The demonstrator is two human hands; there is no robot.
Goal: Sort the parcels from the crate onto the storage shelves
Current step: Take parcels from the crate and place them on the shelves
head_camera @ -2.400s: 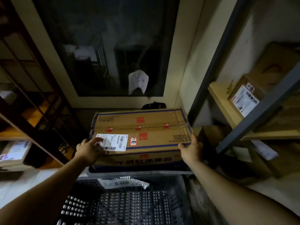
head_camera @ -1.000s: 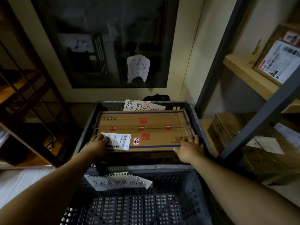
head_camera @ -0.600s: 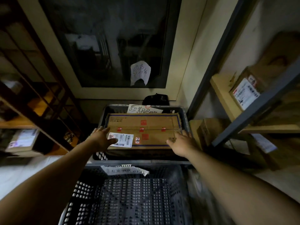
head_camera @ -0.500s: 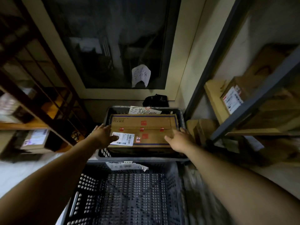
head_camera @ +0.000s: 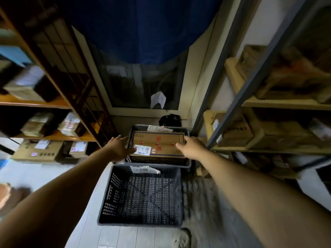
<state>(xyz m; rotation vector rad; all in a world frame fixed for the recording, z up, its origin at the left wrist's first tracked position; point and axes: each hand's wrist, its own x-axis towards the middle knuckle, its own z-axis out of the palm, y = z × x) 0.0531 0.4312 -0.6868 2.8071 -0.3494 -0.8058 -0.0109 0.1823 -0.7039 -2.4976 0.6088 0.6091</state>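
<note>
A flat brown cardboard parcel point(head_camera: 161, 141) with a white shipping label and red stickers lies in the far grey crate point(head_camera: 186, 164). My left hand point(head_camera: 119, 147) hovers at the parcel's left end with fingers spread, the thumb near the label. My right hand point(head_camera: 190, 146) is above the parcel's right end, fingers loose, not gripping. A black perforated crate point(head_camera: 143, 194) stands nearer on the floor with only a paper slip at its far rim. Storage shelves rise on the left point(head_camera: 44, 102) and on the right point(head_camera: 286, 104).
Several labelled parcels sit on the left shelves and on the floor under them point(head_camera: 38, 152). Brown boxes fill the right shelves point(head_camera: 238, 131). A dark window with a paper note point(head_camera: 157, 100) faces me. A black bag point(head_camera: 170, 119) lies behind the far crate.
The parcel went down into the far crate and both hands let go of it. The view pulled back and up, so crates and hands look smaller.
</note>
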